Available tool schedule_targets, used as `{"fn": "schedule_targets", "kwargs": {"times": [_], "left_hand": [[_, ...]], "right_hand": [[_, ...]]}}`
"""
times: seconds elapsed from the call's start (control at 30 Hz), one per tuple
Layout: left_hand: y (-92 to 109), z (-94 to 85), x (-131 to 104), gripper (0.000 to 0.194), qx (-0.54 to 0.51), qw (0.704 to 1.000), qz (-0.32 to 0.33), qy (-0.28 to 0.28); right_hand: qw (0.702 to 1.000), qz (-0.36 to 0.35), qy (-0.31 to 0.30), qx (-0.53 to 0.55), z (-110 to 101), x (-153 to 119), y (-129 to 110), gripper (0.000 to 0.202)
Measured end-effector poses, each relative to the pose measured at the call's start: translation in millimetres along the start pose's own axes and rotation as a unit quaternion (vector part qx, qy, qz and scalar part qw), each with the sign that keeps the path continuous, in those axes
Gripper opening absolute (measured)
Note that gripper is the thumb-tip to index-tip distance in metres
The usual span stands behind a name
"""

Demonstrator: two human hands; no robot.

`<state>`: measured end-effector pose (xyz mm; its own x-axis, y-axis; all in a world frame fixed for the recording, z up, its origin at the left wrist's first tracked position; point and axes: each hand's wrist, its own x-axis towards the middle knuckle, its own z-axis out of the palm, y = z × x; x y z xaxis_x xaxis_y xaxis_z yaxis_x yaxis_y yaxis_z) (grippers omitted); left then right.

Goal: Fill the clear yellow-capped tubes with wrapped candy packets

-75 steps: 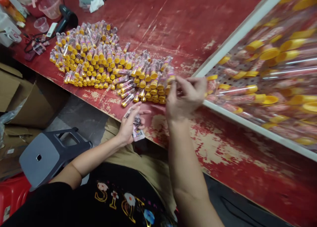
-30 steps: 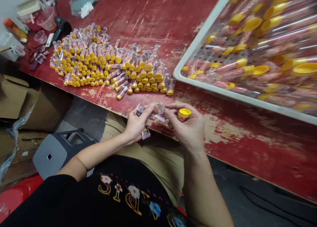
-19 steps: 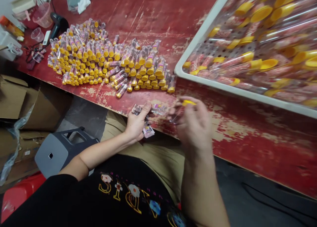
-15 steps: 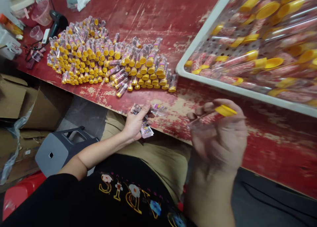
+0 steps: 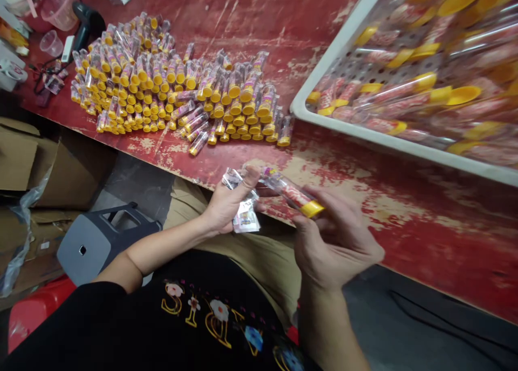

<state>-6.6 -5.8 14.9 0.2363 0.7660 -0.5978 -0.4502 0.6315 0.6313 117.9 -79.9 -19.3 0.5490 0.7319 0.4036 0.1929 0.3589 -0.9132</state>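
My left hand (image 5: 224, 206) is closed on several printed plastic sleeves (image 5: 246, 218), flat and shiny, that hang below its thumb. One more clear sleeve with purple print (image 5: 270, 177) sticks out past the fingertips. My right hand (image 5: 334, 249) pinches a clear plastic tube (image 5: 294, 194) near its yellow cap, thumb on one side and fingers on the other. Red-and-white print shows inside the tube. The tube's far end meets the purple-printed sleeve by my left fingertips; how far it is inside, I cannot tell.
A pile of sleeved yellow-capped tubes (image 5: 149, 79) lies on the worn red table (image 5: 259, 31). At right stands a white tray (image 5: 364, 136) of similar tubes. A dark heat-gun-like tool (image 5: 86, 25) lies far left. Below are a grey stool (image 5: 87, 247) and cardboard boxes (image 5: 68, 171).
My right hand has swung left with the tube, bringing its far end to the sleeve at my left hand. My left hand has shifted slightly right, still gripping the sleeves.
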Motion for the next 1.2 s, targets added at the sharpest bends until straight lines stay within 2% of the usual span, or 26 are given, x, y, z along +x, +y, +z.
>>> {"fn": "schedule_targets", "kwargs": {"times": [0.1, 0.27, 0.4, 0.5, 0.6, 0.8, 0.97, 1.1, 1.2], "left_hand": [[1.7, -1.2, -0.6, 0.06, -0.003, 0.999, 0.02, -0.026], [-1.3, -1.0, -4.7, 0.069, 0.039, 0.995, 0.032, -0.091], [-5.1, -1.9, -8.5, 0.07, 0.065, 0.994, 0.035, -0.085], [-5.0, -3.5, -10.8, 0.069, 0.084, 0.991, 0.076, -0.075], [-4.5, -5.2, -12.1, 0.064, 0.1, 0.987, 0.101, -0.071], [-2.4, -7.5, -11.6, 0.066, 0.123, 0.983, 0.117, -0.068], [1.5, -10.0, -7.0, 0.072, 0.118, 0.985, 0.108, -0.067], [2.3, -15.4, -1.4, 0.081, 0.146, 0.98, 0.109, -0.079], [2.6, -17.5, 0.3, 0.08, 0.15, 0.979, 0.118, -0.07]], "right_hand": [[0.996, 0.003, -0.076, -0.035, -9.0, -6.2, -3.2, 0.034], [0.987, -0.043, -0.068, -0.139, -12.9, -3.9, 4.9, 0.034], [0.968, -0.124, -0.108, -0.187, -10.1, 1.0, 10.3, 0.038], [0.964, -0.147, -0.08, -0.208, -5.5, 0.3, 9.4, 0.041], [0.96, -0.13, -0.034, -0.247, -0.1, -2.0, 8.5, 0.029], [0.951, -0.19, -0.026, -0.243, 7.5, -1.1, 8.9, 0.04], [0.95, -0.175, -0.009, -0.258, 13.6, 2.3, 9.7, 0.024], [0.95, -0.214, -0.01, -0.228, 17.9, 6.2, 13.3, 0.036], [0.951, -0.218, -0.011, -0.217, 20.5, 7.7, 15.3, 0.043]]}}
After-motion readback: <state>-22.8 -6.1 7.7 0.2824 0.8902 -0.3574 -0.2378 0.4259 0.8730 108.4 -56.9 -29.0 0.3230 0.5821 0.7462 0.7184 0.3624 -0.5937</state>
